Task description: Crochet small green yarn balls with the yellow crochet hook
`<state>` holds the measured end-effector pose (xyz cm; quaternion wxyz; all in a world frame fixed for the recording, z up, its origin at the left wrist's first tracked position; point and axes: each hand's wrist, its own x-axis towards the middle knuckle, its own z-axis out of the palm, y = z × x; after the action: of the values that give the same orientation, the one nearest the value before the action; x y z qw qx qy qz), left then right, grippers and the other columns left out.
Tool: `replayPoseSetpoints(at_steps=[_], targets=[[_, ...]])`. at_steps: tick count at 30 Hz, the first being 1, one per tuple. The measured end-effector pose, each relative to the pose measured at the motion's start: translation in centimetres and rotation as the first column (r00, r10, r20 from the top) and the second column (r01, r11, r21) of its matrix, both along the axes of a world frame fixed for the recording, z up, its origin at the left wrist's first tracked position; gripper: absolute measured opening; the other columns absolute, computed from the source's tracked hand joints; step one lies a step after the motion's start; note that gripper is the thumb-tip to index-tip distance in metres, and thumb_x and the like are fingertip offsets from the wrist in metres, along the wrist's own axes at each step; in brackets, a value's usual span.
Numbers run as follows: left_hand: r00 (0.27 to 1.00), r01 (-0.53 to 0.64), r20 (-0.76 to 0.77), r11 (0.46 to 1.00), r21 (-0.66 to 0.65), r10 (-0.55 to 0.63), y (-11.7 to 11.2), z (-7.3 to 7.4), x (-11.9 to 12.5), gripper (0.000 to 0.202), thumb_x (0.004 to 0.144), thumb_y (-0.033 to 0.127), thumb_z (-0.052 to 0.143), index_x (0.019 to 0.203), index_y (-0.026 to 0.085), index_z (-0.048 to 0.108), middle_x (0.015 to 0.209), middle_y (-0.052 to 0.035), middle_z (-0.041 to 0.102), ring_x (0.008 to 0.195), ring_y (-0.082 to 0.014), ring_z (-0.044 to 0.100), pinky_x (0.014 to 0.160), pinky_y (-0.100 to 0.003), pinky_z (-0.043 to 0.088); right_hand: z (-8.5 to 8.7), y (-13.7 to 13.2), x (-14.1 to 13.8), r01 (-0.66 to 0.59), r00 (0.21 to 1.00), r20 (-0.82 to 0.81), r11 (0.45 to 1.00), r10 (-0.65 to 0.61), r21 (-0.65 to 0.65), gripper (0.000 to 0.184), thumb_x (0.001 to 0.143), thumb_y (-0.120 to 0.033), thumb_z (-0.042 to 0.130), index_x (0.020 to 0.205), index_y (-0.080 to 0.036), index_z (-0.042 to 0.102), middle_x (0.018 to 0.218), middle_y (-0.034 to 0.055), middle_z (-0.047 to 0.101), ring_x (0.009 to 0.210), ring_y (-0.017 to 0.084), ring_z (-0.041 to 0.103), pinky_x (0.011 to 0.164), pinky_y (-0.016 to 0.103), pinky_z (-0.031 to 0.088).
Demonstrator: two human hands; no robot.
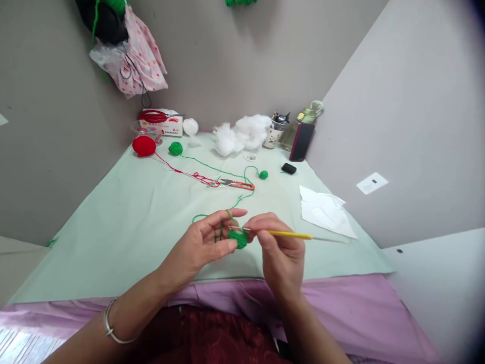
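Note:
A small green crochet piece (238, 239) is pinched between the thumb and fingers of my left hand (208, 237). Green yarn runs over its raised index finger and trails onto the table. My right hand (278, 247) grips a crochet hook (290, 234) by its yellow handle. The hook's thin metal end reaches left to the top edge of the green piece. Whether a loop sits on the tip is too small to tell. Just beyond my hands lie orange-handled thread snips (240, 185), with green and red yarn strands around them.
On the pale green tablecloth (125, 212) stand a red yarn ball (144, 145), a green yarn ball (175, 148) and a small green ball (263, 174). White stuffing (242, 134), a pen cup (273, 134), a bottle (303, 121) and a phone (302, 142) line the back. White paper (326, 211) lies right.

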<state>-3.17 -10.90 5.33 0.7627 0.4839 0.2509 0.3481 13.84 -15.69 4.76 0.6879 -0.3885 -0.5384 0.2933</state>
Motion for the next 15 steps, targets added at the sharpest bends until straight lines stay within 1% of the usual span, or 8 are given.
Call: replayPoseSetpoints(at_steps=[2,3,7,10,11,13,15], targets=[[0.999,-0.009,-0.038,0.999,0.036,0.010,-0.2,-0.1,0.1,0.052,0.085,0.026,0.082,0.135,0.031,0.070,0.105,-0.0025,0.071,0.098,-0.0169,0.061,0.090,-0.030,0.049,-0.3,0.1,-0.3,0.043,0.997,0.066,0.999,-0.045,0.022,0.013,0.097,-0.027,0.068,0.096,-0.027,0.081,0.090,0.0052,0.076,0.087,0.021,0.070,0.075,0.035,0.059],[0.998,-0.019,-0.051,0.998,0.059,0.022,-0.3,-0.1,0.2,0.055,0.084,0.026,0.083,0.137,0.031,0.068,0.105,-0.0023,0.071,0.098,-0.0168,0.062,0.093,-0.031,0.049,-0.4,0.2,-0.4,0.049,0.997,0.065,0.998,-0.051,0.029,0.013,0.097,-0.026,0.068,0.097,-0.028,0.081,0.090,0.0049,0.077,0.089,0.021,0.070,0.076,0.035,0.059],[0.992,-0.081,-0.083,0.977,0.197,0.099,-0.6,-0.1,0.3,0.061,0.083,0.027,0.086,0.140,0.031,0.066,0.100,-0.0003,0.069,0.097,-0.0167,0.063,0.100,-0.033,0.049,-0.9,0.3,-0.7,0.050,0.999,-0.015,0.998,-0.049,0.046,0.015,0.097,-0.022,0.068,0.099,-0.030,0.081,0.092,0.0029,0.078,0.090,0.019,0.071,0.076,0.033,0.059],[0.978,-0.137,-0.113,0.945,0.298,0.178,-0.9,-0.2,0.2,0.057,0.084,0.028,0.085,0.138,0.033,0.068,0.101,0.0000,0.069,0.107,-0.0188,0.064,0.110,-0.035,0.046,-1.1,0.3,-0.9,0.083,0.996,-0.028,0.996,-0.082,0.031,0.016,0.097,-0.021,0.068,0.099,-0.031,0.080,0.093,0.0025,0.078,0.091,0.019,0.071,0.076,0.033,0.059],[0.974,-0.147,-0.122,0.938,0.313,0.193,-1.0,-0.2,0.2,0.055,0.084,0.029,0.084,0.136,0.032,0.069,0.103,-0.0007,0.069,0.112,-0.0203,0.063,0.113,-0.036,0.044,-1.1,0.4,-0.9,0.099,0.995,-0.025,0.995,-0.098,0.032,0.016,0.097,-0.020,0.068,0.099,-0.030,0.080,0.093,0.0025,0.078,0.091,0.019,0.071,0.075,0.033,0.059],[0.971,-0.153,-0.132,0.941,0.302,0.201,-1.2,-0.1,0.3,0.052,0.085,0.030,0.083,0.135,0.029,0.069,0.108,-0.0023,0.070,0.118,-0.0228,0.063,0.116,-0.039,0.043,-1.2,0.4,-1.0,0.128,0.992,-0.016,0.991,-0.127,0.041,0.016,0.097,-0.020,0.068,0.099,-0.030,0.080,0.092,0.0027,0.078,0.090,0.019,0.071,0.074,0.032,0.059],[0.971,-0.153,-0.139,0.955,0.254,0.193,-1.3,0.0,0.3,0.055,0.086,0.031,0.082,0.138,0.028,0.066,0.109,-0.0022,0.069,0.117,-0.0227,0.065,0.113,-0.039,0.047,-1.3,0.4,-0.9,0.135,0.991,-0.010,0.990,-0.135,0.041,0.016,0.096,-0.019,0.068,0.098,-0.029,0.081,0.091,0.0032,0.078,0.089,0.019,0.071,0.072,0.031,0.058]])
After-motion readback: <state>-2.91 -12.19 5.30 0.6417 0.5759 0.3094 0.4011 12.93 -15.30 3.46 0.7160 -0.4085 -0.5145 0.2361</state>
